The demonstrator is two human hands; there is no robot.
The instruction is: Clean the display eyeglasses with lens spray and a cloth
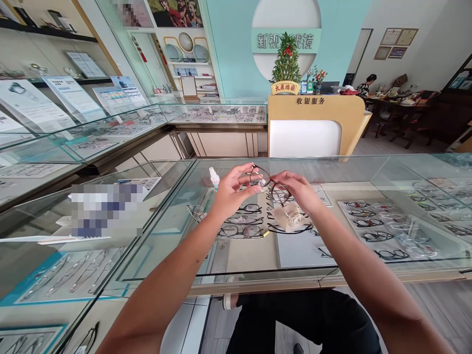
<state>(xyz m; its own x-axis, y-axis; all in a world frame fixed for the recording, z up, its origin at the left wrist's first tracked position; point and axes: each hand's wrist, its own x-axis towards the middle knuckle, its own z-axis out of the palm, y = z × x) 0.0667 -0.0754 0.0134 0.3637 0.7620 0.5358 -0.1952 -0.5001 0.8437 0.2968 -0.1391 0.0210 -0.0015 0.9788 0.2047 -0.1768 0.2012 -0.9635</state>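
Note:
A pair of dark-rimmed eyeglasses (280, 193) is held up above the glass counter, tilted, between both hands. My left hand (236, 186) is closed, its thumb and fingers pinching the glasses near one lens. On the other side, my right hand (295, 186) grips the frame by the other lens, fingers bent and partly hidden. Below the hands a crumpled beige cloth (289, 217) lies on the counter. Beside it several eyeglasses (241, 230) rest in rows. A small white spray bottle (214, 178) stands left of my left hand.
The glass counter (243, 268) holds display trays, with more glasses (372, 223) to the right. Papers and a pixelated item (106, 209) lie at left. Further back are a wooden cashier desk (313, 110), a plant (286, 61) and a seated person (364, 88).

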